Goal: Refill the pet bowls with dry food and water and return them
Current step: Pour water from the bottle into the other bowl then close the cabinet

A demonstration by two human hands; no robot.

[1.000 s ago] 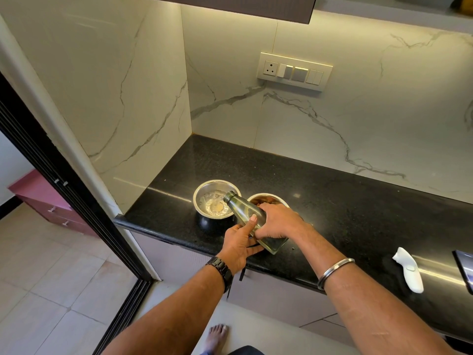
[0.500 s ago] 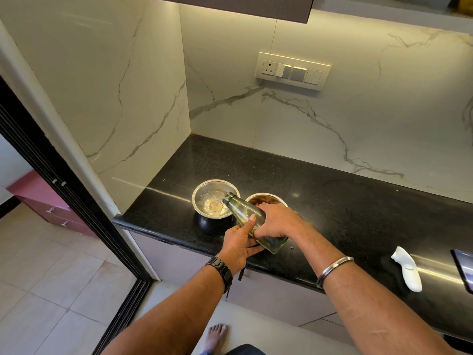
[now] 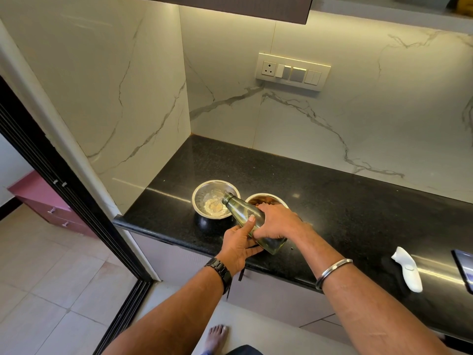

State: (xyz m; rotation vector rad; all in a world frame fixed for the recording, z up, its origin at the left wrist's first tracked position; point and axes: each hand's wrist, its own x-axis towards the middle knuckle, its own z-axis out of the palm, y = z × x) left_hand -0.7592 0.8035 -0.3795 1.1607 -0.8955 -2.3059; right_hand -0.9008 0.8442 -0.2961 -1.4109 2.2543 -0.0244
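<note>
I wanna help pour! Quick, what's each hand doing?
Left hand: closed around the tilted bottle.
Right hand: closed on the same bottle.

Black watch (image 3: 222, 272) left wrist; steel bangle (image 3: 332, 270) right; barefoot.

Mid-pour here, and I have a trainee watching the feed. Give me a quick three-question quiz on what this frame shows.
1. True or false: the bottle is held with both hands and tilted, mouth toward the left bowl.
2. Multiple choice: what shows in the right bowl? A) clear water B) brown dry food C) nothing at all
3. Fill in: the white device lies on the black ____, to the right of the bowls.

Key:
1. True. The left hand and right hand both grip it, and its mouth is over the left bowl.
2. B.
3. Counter.
</note>
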